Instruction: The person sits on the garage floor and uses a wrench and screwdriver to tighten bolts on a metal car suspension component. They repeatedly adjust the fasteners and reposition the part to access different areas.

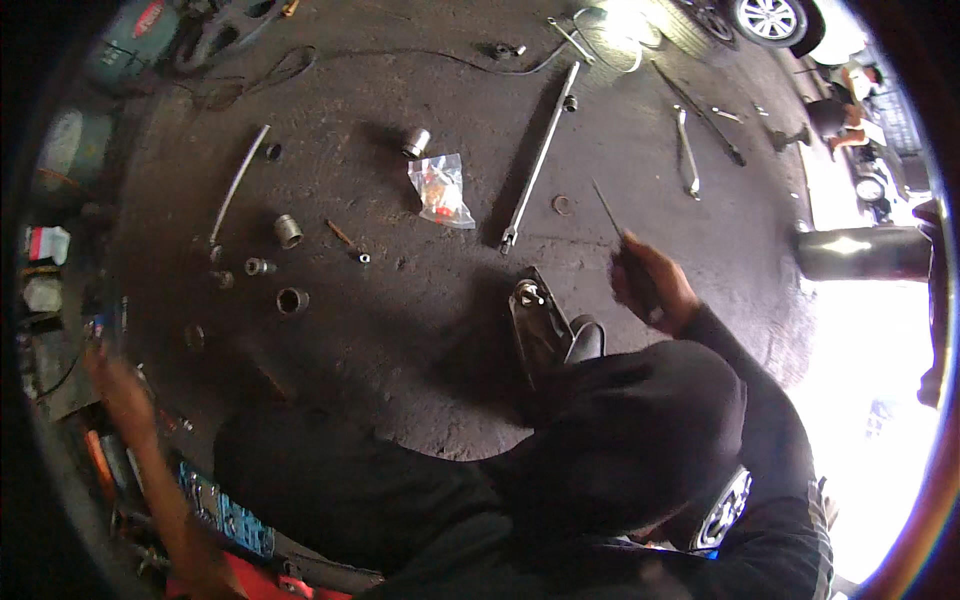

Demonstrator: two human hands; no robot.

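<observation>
My right hand (pixel 655 282) is wrapped round the dark handle of a screwdriver (pixel 608 210), whose thin shaft points up and away to the left. It is held above the floor, to the right of my knee. My left hand (pixel 120 395) stretches out to the far left, close to cluttered boxes and tools; its fingers are smeared by motion. Between my knees and the right hand lies an angular metal part (pixel 530 315) with a bright fitting at its tip. A long breaker bar (pixel 540 155) and a clear plastic bag (pixel 441 190) with small orange-red pieces lie farther off.
Sockets (pixel 288 231) and rings lie scattered on the dark floor (pixel 400 300), with a metal rod (pixel 238 185) among them. Wrenches (pixel 687 150) and a black cable (pixel 440 58) lie farther back. A blue socket tray (pixel 225 508) is by my left forearm. Another person (pixel 850 115) crouches at far right.
</observation>
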